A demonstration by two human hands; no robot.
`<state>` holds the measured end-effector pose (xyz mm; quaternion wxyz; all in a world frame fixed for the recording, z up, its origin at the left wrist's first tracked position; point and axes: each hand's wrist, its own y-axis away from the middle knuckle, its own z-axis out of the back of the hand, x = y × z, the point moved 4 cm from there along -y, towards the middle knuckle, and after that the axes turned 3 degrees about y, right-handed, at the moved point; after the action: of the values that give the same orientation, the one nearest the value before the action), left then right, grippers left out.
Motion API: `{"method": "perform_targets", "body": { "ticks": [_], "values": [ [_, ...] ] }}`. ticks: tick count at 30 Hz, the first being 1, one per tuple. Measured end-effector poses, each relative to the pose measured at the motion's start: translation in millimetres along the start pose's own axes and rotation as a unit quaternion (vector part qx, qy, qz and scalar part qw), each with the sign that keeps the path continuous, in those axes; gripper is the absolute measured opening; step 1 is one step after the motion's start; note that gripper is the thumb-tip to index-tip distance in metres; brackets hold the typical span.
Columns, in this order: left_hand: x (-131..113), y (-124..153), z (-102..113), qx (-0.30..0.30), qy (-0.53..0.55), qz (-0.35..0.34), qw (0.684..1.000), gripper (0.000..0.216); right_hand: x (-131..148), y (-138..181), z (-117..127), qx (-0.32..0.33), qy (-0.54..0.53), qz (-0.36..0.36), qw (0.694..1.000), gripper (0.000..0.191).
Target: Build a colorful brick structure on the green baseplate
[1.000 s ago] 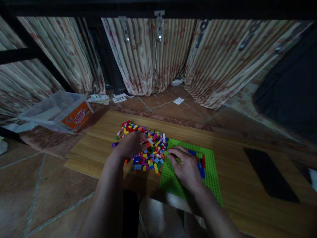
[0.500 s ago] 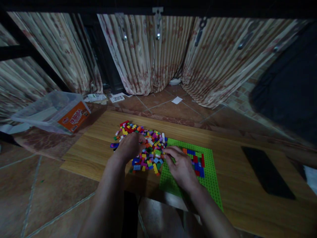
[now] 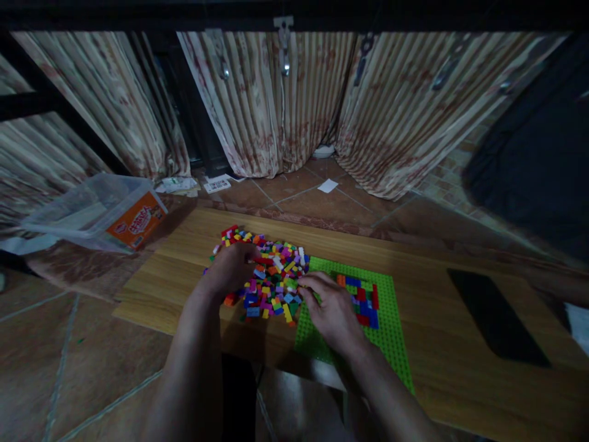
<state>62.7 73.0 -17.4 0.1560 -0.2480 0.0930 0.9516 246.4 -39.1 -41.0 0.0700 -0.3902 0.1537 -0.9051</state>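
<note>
My left hand (image 3: 230,267) reaches over the left side of a heap of small, many-coloured toy bricks (image 3: 276,298). Its fingers are bent but look apart, with no brick visibly held; red bricks lie beside the fingertips. Thumb and fingers of my right hand (image 3: 331,307) are closed together at the heap's right edge, close to a light green brick (image 3: 291,283). Whatever they pinch is too small to make out. Beneath that hand lies a green studded baseplate (image 3: 393,331), where red, blue and orange bricks (image 3: 363,301) are set in a group, partly covered by the hand.
The bricks and baseplate rest on a long wooden table (image 3: 170,258). A dark flat panel (image 3: 497,316) lies at its right. Beyond the table's left end stands a clear plastic bin (image 3: 87,215) with an orange label. Striped curtains (image 3: 267,104) hang behind, with papers (image 3: 216,184) on the tiled floor.
My left hand has shifted slightly left over the heap, uncovering red and orange bricks. My right hand stays at nearly the same place, fingers still closed. The view has moved slightly.
</note>
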Motion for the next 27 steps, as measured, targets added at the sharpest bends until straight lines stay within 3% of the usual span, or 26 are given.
{"method": "perform_targets", "body": {
  "ticks": [5,19,23,27],
  "values": [
    [7,2,-3,0.028,0.001,0.010,1.000,0.043,2,-2,-8,0.010,-0.008,0.011,1.000,0.020],
    [-15,5,-8,0.056,0.009,-0.029,0.998,0.026,4,-4,-13,0.025,-0.017,0.007,1.000,0.022],
    [-24,7,-8,0.075,0.099,-0.084,0.989,0.019,4,-6,-9,-0.012,-0.050,-0.033,0.998,0.021],
    [-35,7,-19,0.105,0.197,-0.150,0.963,0.013,1,-6,-7,-0.058,-0.152,-0.115,0.980,0.024]
  ]
}}
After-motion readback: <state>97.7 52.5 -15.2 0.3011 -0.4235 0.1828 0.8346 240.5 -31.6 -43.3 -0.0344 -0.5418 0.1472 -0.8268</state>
